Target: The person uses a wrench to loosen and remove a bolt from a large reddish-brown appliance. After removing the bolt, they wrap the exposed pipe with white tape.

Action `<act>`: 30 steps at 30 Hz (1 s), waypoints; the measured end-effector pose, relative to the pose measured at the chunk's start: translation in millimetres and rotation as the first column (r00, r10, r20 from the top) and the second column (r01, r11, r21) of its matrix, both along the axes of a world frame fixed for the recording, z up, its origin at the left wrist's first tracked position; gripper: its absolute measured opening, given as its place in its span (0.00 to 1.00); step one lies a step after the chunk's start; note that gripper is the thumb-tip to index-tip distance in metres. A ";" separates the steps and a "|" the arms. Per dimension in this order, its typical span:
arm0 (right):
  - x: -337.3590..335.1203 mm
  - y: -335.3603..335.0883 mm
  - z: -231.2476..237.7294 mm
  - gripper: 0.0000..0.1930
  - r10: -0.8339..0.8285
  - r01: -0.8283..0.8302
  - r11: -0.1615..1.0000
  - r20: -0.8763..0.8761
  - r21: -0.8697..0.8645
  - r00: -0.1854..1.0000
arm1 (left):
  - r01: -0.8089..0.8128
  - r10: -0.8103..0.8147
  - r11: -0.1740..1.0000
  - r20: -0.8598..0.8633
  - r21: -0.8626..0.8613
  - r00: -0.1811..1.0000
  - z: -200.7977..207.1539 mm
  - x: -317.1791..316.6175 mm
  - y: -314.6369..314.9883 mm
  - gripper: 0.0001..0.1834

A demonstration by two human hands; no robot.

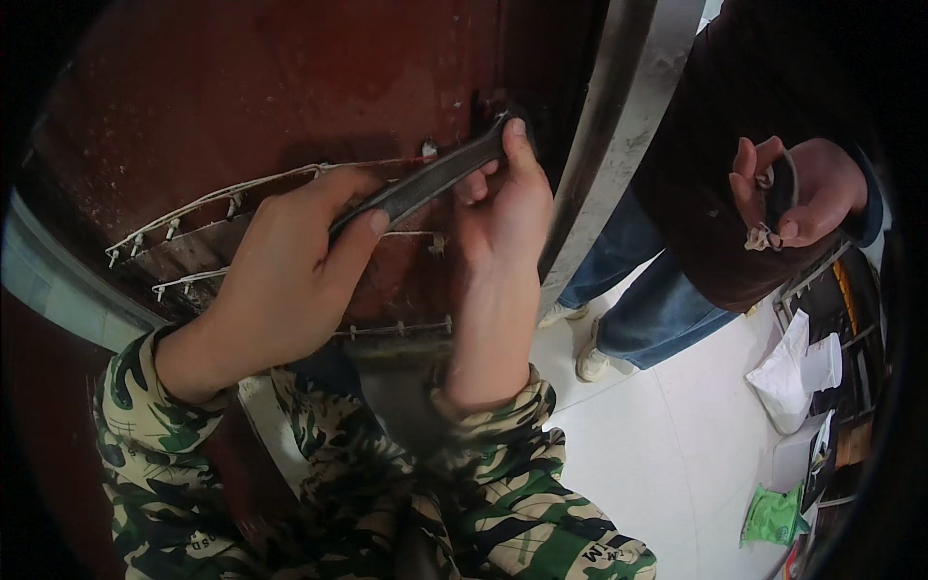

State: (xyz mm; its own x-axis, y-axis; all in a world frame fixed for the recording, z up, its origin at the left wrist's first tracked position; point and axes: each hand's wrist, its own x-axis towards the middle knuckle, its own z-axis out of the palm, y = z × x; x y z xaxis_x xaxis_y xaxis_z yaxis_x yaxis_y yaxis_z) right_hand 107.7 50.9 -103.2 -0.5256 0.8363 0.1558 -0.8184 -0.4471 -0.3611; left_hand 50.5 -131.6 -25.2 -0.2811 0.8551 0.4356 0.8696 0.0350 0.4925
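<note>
A dark grey metal wrench (435, 177) slants up to the right in front of a dark red panel (251, 87). My left hand (295, 256) grips its lower end, thumb pressed along the handle. Near the wrench's upper end is my right hand (507, 208), its thumb on the head and its other fingers curled behind. The jaws are dark and hard to make out against the shadow. White cord (227, 191) runs along small pegs on the panel, behind and left of my hands.
A metal post (628, 106) edges the panel on the right. Beyond it stands another person in jeans, whose hand (807, 193) holds a dark object with string. A white bag (781, 372), a green packet (771, 514) and shelving lie at the right, beside white floor tiles (638, 454).
</note>
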 end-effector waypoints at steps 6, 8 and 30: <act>0.8 2.1 -8.6 0.14 0.081 -0.074 0.994 -0.082 0.084 0.993 | -0.036 0.037 0.999 0.009 -0.024 0.999 -8.1 0.3 -2.5 0.11; 3.0 2.9 -7.4 0.14 0.091 -0.087 0.995 -0.073 0.056 0.993 | -0.027 0.027 1.000 0.009 -0.013 1.000 -9.1 -0.3 -1.7 0.11; 9.0 4.7 -6.0 0.15 0.068 -0.068 0.998 0.022 -0.003 0.997 | 0.001 -0.001 0.995 0.003 0.097 1.000 -26.7 1.5 5.5 0.09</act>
State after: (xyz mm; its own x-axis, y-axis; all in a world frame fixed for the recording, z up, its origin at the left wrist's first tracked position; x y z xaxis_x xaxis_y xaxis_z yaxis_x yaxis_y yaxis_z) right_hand 116.6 55.6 -109.1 -0.5848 0.7987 0.1418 -0.7779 -0.5025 -0.3773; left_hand 52.1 -126.0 -51.9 -0.2816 0.8094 0.5153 0.8681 -0.0138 0.4962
